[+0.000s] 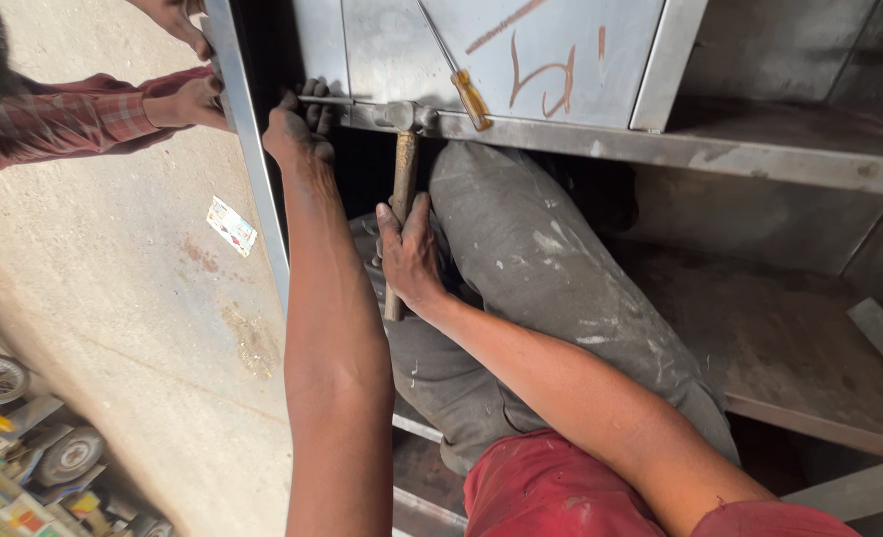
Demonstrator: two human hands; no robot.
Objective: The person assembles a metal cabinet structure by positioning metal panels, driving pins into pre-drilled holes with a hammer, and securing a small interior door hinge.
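A wooden-handled steel hammer (pixel 401 179) is gripped by the right hand (pixel 409 254); the grey sheet-metal cabinet edge (pixel 561 134) (far side) is clutched by the left hand (pixel 297 124).

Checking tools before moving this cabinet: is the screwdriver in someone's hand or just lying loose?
Lying loose. The screwdriver rests on the metal panel, no hand on it; the right hand holds the hammer.

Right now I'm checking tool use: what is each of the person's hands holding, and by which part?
The right hand grips a hammer low on its wooden handle. The left hand curls its fingers around the edge of the metal cabinet frame.
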